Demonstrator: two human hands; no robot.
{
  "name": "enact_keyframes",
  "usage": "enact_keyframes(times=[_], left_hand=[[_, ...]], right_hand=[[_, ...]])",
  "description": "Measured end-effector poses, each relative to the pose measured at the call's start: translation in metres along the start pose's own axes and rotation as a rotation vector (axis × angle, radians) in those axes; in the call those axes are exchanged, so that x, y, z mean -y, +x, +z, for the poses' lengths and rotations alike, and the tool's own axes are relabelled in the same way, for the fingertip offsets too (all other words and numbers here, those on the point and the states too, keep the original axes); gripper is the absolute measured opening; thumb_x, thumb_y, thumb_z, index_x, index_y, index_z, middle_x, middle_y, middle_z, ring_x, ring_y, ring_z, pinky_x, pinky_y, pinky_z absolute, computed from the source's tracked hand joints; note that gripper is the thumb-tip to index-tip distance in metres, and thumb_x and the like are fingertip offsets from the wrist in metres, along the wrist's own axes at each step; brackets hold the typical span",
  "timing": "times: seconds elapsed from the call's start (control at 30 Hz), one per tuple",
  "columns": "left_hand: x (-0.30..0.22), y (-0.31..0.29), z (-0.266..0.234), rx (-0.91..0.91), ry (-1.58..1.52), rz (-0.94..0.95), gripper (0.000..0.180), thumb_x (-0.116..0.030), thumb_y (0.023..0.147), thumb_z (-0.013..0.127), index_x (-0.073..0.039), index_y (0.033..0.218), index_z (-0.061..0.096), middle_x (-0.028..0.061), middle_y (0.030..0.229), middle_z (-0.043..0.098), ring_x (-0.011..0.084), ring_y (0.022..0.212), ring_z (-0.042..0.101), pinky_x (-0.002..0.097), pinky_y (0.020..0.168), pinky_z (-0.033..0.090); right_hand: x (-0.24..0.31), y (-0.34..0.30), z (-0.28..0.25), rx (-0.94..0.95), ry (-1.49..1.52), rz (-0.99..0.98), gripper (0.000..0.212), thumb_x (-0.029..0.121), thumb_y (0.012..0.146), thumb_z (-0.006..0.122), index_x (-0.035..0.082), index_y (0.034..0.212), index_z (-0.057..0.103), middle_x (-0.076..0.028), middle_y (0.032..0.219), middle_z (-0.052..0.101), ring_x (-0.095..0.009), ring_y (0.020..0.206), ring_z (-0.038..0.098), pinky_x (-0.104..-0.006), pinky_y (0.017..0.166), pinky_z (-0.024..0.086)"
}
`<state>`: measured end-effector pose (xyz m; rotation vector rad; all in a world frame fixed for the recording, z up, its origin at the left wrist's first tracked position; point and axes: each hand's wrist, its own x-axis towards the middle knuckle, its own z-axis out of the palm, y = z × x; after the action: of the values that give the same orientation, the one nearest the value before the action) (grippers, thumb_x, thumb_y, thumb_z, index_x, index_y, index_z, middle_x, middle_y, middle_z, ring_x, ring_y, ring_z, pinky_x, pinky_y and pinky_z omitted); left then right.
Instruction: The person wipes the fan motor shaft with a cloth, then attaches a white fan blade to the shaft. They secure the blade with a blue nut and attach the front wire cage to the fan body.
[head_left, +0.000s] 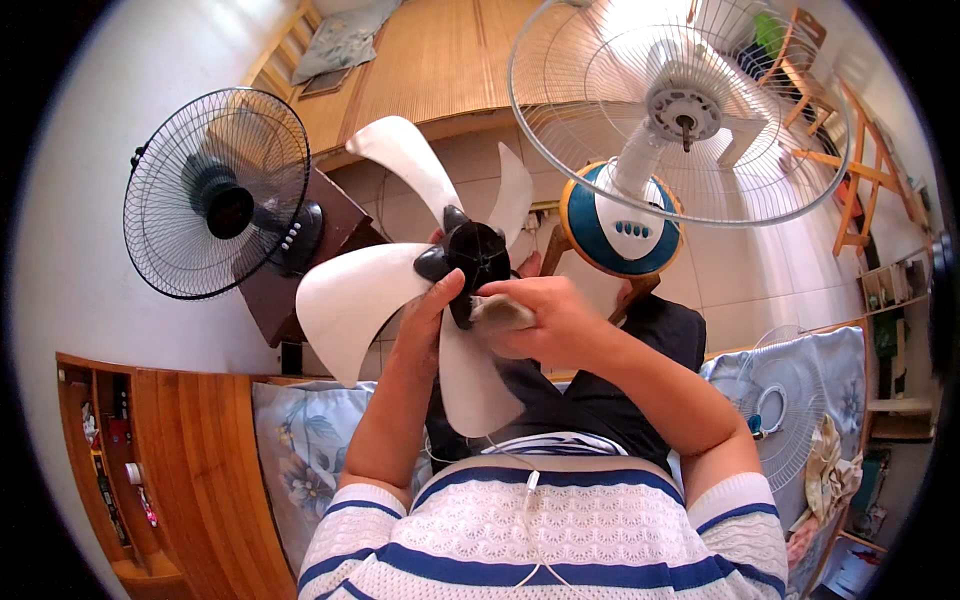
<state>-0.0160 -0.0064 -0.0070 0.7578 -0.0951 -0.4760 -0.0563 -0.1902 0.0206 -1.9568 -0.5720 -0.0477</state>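
Observation:
In front of me is a fan blade wheel (375, 295) with several white blades and a black hub (476, 255). My left hand (432, 310) grips it at the hub, thumb on the near side and fingers behind. My right hand (550, 318) is closed around a pale, greyish-beige wiping piece (503, 314); whether it is a cloth or a brush I cannot tell. That piece touches the wheel at the lower right of the hub, where a blade begins. The right fingertips lie close to the hub's edge.
Ahead on the right stands a fan without blades, its wire rear guard (780, 215) open over a teal and white base (632, 225). A black fan (225, 200) sits on a dark red box at left. Beside me, a front guard (790, 400) and crumpled cloth (825, 470) lie on the bench.

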Motion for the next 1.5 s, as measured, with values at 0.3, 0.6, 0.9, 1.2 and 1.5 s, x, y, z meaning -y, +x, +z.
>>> enact_keyframes(times=[0.3,0.6,0.9,1.2,1.5], left_hand=[[0.0,-0.004,0.007,0.041,-0.117,-0.021,0.066,-0.027,0.088,0.062,-0.01,0.143,0.028,0.0125,0.126,0.052,0.0236,0.109,0.057,0.0345,0.09,0.049],[-0.001,-0.008,0.032,0.085,0.336,0.087,0.068,-0.013,0.077,0.066,-0.005,0.137,0.034,0.0108,0.121,0.054,0.0217,0.11,0.055,0.0335,0.095,0.045],[0.001,0.006,0.01,0.015,0.383,0.126,0.066,-0.017,0.073,0.062,-0.003,0.133,0.039,0.0125,0.116,0.057,0.0214,0.102,0.059,0.0331,0.09,0.048],[-0.01,0.003,0.006,0.014,0.053,-0.134,0.061,-0.011,0.075,0.056,-0.001,0.133,0.041,0.0139,0.116,0.057,0.0229,0.105,0.058,0.0316,0.092,0.048],[-0.007,0.008,0.022,0.035,0.37,-0.059,0.068,-0.008,0.069,0.06,-0.003,0.134,0.038,0.0099,0.114,0.056,0.0198,0.104,0.058,0.0308,0.092,0.048]], right_hand=[[0.008,-0.013,-0.043,-0.259,-0.201,-0.124,0.047,0.01,0.063,0.074,0.007,0.108,0.063,-0.009,0.084,0.062,-0.028,0.077,0.062,-0.035,0.069,0.05],[-0.013,-0.015,-0.023,0.0,-0.9,-0.224,0.028,0.019,0.078,0.061,0.012,0.105,0.061,-0.005,0.07,0.055,-0.021,0.063,0.06,-0.0339,0.052,0.044],[-0.015,-0.008,-0.017,0.04,0.009,0.161,0.035,0.015,0.073,0.063,0.003,0.106,0.063,-0.012,0.087,0.067,-0.023,0.077,0.065,-0.0319,0.069,0.05],[0.005,0.002,-0.058,-0.103,-0.248,-0.189,0.046,0.012,0.067,0.07,0.011,0.113,0.062,-0.009,0.084,0.063,-0.022,0.074,0.064,-0.0331,0.062,0.05],[0.011,0.027,-0.042,0.157,-1.005,-0.171,0.041,0.019,0.07,0.071,0.014,0.108,0.059,-0.007,0.074,0.058,-0.024,0.071,0.064,-0.0365,0.056,0.048]])
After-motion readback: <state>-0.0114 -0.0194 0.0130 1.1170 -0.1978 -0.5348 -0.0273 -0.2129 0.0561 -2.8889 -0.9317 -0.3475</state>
